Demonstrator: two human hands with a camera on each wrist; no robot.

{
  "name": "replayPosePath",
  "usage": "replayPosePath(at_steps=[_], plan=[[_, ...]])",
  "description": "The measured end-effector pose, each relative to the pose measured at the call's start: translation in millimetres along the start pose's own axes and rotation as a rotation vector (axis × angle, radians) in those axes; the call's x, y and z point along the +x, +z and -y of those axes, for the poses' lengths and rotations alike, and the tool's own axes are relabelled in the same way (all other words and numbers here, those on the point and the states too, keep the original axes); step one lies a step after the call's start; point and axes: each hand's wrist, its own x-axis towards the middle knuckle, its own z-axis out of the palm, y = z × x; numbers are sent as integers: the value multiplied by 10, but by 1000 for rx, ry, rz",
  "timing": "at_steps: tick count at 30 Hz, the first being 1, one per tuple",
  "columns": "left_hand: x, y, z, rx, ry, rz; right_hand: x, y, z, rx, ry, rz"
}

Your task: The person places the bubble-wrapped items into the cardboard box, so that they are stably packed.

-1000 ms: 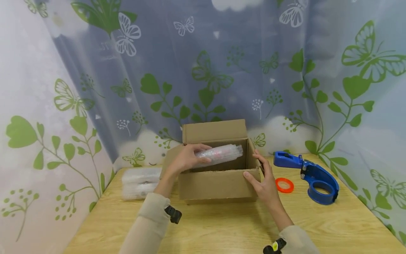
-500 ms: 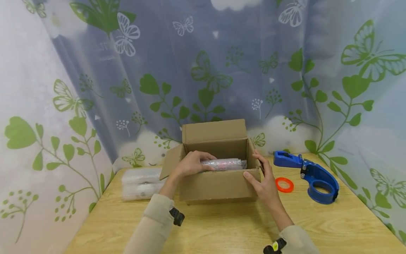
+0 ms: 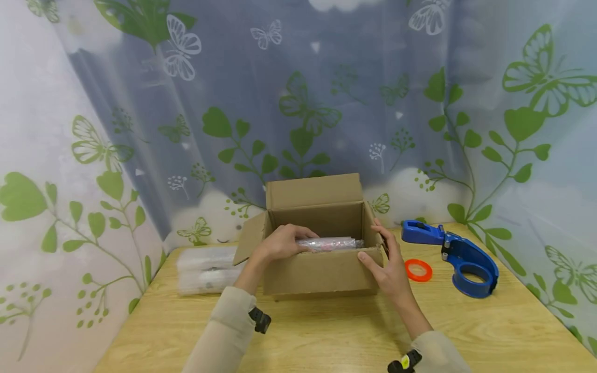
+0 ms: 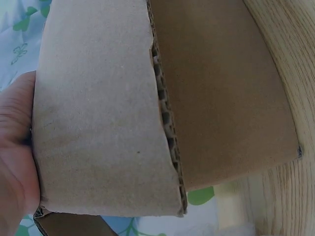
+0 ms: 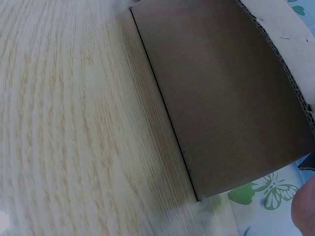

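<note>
An open cardboard box (image 3: pixel 322 272) stands on the table with its flaps folded out. Low inside it lies a clear bubble-wrapped bundle (image 3: pixel 328 244) with something pinkish showing through the wrap. My left hand (image 3: pixel 283 243) reaches over the box's front left and grips the bundle's left end; its fingertips are partly hidden inside. At the front right corner my right hand (image 3: pixel 389 264) holds the box, thumb on the front flap and fingers along the right side flap. In the left wrist view the front flap (image 4: pixel 98 108) hides the bundle. The box's front wall (image 5: pixel 216 93) fills much of the right wrist view.
Bubble-wrapped rolls (image 3: pixel 205 269) lie on the table (image 3: pixel 317 331) left of the box. To the right are an orange-red tape roll (image 3: pixel 408 270) and a blue tape dispenser (image 3: pixel 450 254). A patterned curtain (image 3: pixel 298 103) hangs behind.
My left hand has lowered the bubble-wrapped bundle from above the box opening down inside, and the bundle has levelled out. The right hand keeps its hold on the box corner.
</note>
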Motion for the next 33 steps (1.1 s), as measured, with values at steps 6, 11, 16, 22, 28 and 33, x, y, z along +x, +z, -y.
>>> replayPosePath(at_steps=[6, 11, 16, 22, 28, 33], plan=[[-26, -16, 10, -46, -22, 28, 10, 18, -7, 4, -10, 2], [-43, -18, 8, -95, -41, 66, -5, 25, -14, 10, -12, 1], [-48, -10, 10, -132, -50, 85, -27, 30, -15, 19, -22, -1], [-32, -5, 15, -136, -4, 75, -20, 29, -21, 11, -25, -3], [-18, 0, -2, -74, -10, 32, -7, 17, -29, 16, -28, -3], [-2, 18, 4, -48, -30, 3, -7, 14, -32, 11, -29, -3]])
